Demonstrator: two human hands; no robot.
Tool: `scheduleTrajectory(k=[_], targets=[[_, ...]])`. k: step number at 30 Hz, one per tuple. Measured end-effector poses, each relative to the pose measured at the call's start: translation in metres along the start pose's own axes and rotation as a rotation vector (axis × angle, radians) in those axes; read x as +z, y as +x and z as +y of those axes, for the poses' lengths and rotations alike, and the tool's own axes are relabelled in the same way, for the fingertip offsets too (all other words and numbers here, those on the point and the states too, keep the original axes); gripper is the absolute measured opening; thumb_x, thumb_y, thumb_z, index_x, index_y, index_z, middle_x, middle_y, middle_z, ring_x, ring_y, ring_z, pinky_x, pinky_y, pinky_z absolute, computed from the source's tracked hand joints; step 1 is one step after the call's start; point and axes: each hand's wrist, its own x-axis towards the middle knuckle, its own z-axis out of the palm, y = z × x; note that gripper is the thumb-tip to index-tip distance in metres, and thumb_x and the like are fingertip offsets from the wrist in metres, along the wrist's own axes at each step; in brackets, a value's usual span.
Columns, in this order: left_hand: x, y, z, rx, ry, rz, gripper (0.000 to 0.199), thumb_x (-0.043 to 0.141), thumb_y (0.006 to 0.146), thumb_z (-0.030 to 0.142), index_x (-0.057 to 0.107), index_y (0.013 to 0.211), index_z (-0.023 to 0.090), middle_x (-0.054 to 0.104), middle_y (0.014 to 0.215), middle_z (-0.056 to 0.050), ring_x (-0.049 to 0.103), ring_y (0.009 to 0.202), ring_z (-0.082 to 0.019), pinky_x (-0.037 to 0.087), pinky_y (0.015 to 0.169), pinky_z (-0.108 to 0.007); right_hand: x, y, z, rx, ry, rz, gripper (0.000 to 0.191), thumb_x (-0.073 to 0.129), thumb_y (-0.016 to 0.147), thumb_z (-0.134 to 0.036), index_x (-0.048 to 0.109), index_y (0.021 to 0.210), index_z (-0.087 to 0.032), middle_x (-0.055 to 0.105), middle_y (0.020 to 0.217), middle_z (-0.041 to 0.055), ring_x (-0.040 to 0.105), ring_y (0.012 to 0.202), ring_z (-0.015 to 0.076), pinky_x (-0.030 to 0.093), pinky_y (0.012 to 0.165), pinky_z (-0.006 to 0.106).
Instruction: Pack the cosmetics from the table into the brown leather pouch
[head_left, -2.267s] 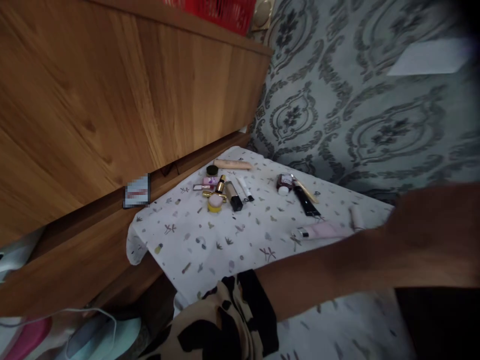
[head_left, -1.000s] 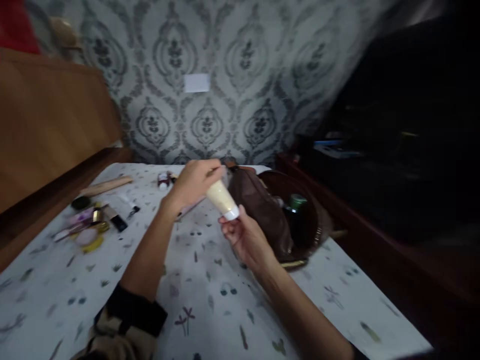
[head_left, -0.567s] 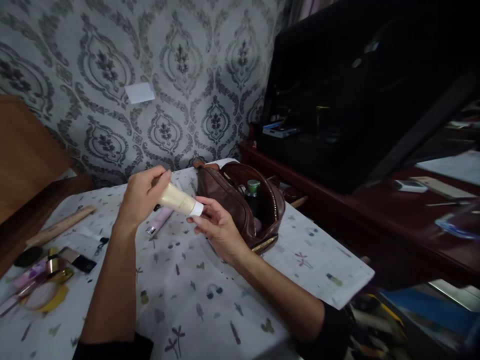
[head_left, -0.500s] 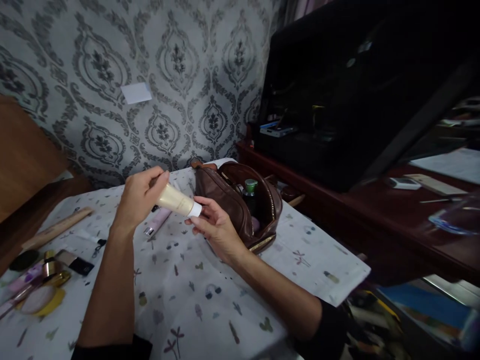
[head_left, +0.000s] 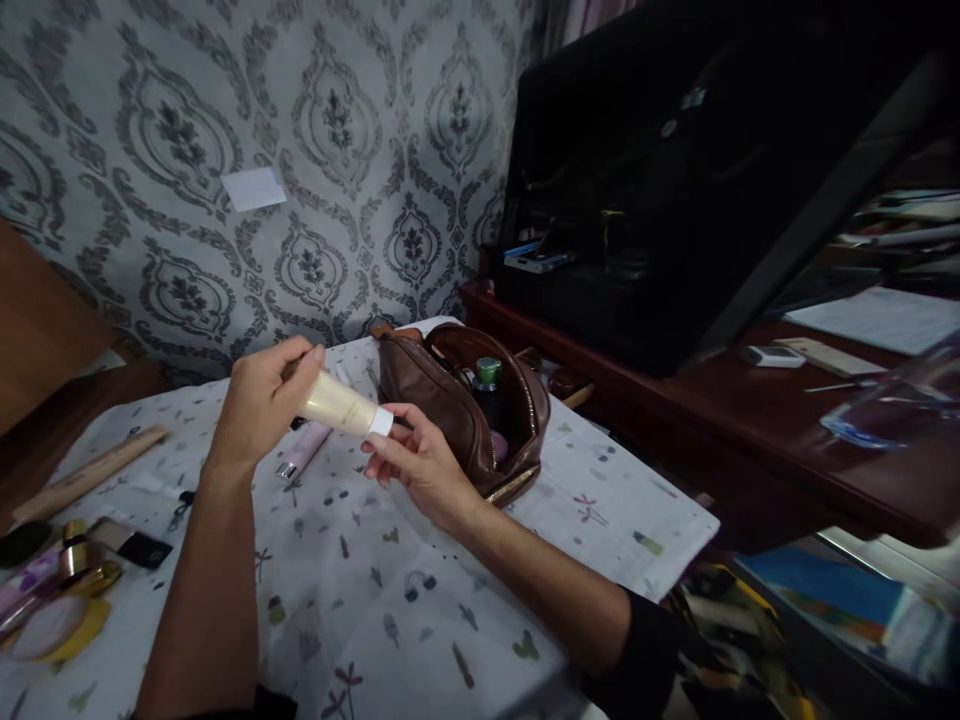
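A cream-coloured tube with a white cap is held above the table between my two hands. My left hand is closed round the tube's far end. The fingers of my right hand grip the tube at its white cap. Just behind my right hand stands a brown leather bag, unzipped, with a green-capped bottle inside. Below the tube, a pink tube with a silver end lies on the patterned cloth.
Several cosmetics, among them a gold-capped bottle and a dark compact, lie at the left of the white tablecloth. A dark red desk with a large black screen stands at the right.
The view has turned slightly to the right, so most things appear further left. Both hands still hold the cream tube in nearly the same pose.
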Motion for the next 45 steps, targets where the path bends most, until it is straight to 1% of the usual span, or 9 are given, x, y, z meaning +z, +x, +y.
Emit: scheduleTrajectory(k=[7,16,19,23,26,30,34,40,45], targets=[[-0.001,-0.001,0.002,0.002,-0.011,-0.013,0.036,0.049,0.091,0.04,0.047,0.062,0.019,0.034,0.057,0.005,0.035,0.055,-0.01,0.027,0.051,-0.025,0.001,-0.002,-0.001,0.105,-0.021,-0.08,0.054,0.072,0.076,-0.067,0.052,0.089,-0.018,0.065,0.066,-0.0013,0.058,0.047,0.0092,0.038,0.043,0.019],[0.002,-0.001,0.002,0.056,0.023,-0.014,0.034,0.05,0.091,0.039,0.047,0.063,0.019,0.036,0.055,0.005,0.036,0.053,-0.01,0.027,0.05,-0.025,0.002,-0.002,-0.003,0.074,0.037,-0.025,0.053,0.077,0.072,-0.064,0.054,0.084,-0.018,0.065,0.067,-0.0013,0.058,0.049,0.0091,0.039,0.043,0.019],[0.002,-0.002,0.005,0.109,0.026,-0.012,0.033,0.051,0.09,0.038,0.049,0.064,0.019,0.039,0.056,0.005,0.038,0.053,-0.009,0.029,0.052,-0.024,-0.001,0.0,-0.002,0.195,0.058,-0.05,0.055,0.068,0.077,-0.07,0.055,0.078,-0.016,0.06,0.059,-0.0023,0.05,0.04,0.0073,0.031,0.038,0.018],[-0.001,-0.003,0.01,0.195,0.05,-0.039,0.03,0.052,0.09,0.037,0.054,0.066,0.019,0.043,0.056,0.005,0.039,0.054,-0.009,0.03,0.054,-0.024,-0.005,0.005,0.001,0.506,0.131,-0.078,0.062,0.034,0.098,-0.067,0.056,0.075,-0.014,0.047,0.046,-0.0044,0.036,0.032,0.0057,0.022,0.034,0.017],[-0.002,-0.004,0.012,0.196,0.044,-0.049,0.029,0.053,0.089,0.038,0.056,0.067,0.02,0.044,0.056,0.005,0.039,0.053,-0.009,0.03,0.054,-0.025,-0.006,0.007,0.003,0.573,0.182,-0.115,0.065,0.024,0.101,-0.065,0.056,0.076,-0.014,0.044,0.044,-0.0048,0.033,0.032,0.0059,0.02,0.033,0.017],[-0.002,-0.003,0.01,0.126,0.016,-0.033,0.031,0.052,0.088,0.039,0.054,0.064,0.02,0.04,0.054,0.005,0.036,0.052,-0.01,0.028,0.051,-0.025,-0.001,0.003,0.002,0.415,0.171,-0.128,0.061,0.046,0.088,-0.076,0.057,0.086,-0.016,0.06,0.06,-0.0005,0.052,0.043,0.0099,0.034,0.039,0.019],[-0.001,-0.002,0.009,0.103,0.024,-0.03,0.033,0.052,0.089,0.04,0.052,0.063,0.019,0.038,0.055,0.005,0.035,0.053,-0.009,0.028,0.051,-0.025,0.004,-0.002,0.0,0.159,0.123,-0.059,0.055,0.08,0.069,-0.062,0.053,0.092,-0.019,0.066,0.072,-0.0016,0.06,0.052,0.0096,0.039,0.043,0.018],[-0.002,-0.003,0.012,0.128,0.013,-0.027,0.03,0.053,0.088,0.039,0.054,0.065,0.02,0.042,0.054,0.005,0.037,0.052,-0.01,0.029,0.052,-0.025,0.005,-0.005,-0.003,0.143,0.088,-0.07,0.054,0.077,0.071,-0.065,0.052,0.084,-0.019,0.061,0.064,-0.0041,0.049,0.042,0.006,0.028,0.037,0.018],[0.003,-0.004,0.018,0.085,-0.083,0.059,0.029,0.054,0.088,0.037,0.054,0.065,0.02,0.042,0.055,0.004,0.038,0.053,-0.01,0.03,0.051,-0.025,0.011,-0.01,-0.015,-0.021,-0.042,-0.011,0.049,0.07,0.08,-0.063,0.052,0.091,-0.019,0.061,0.068,-0.0032,0.054,0.046,0.0076,0.034,0.039,0.018]])
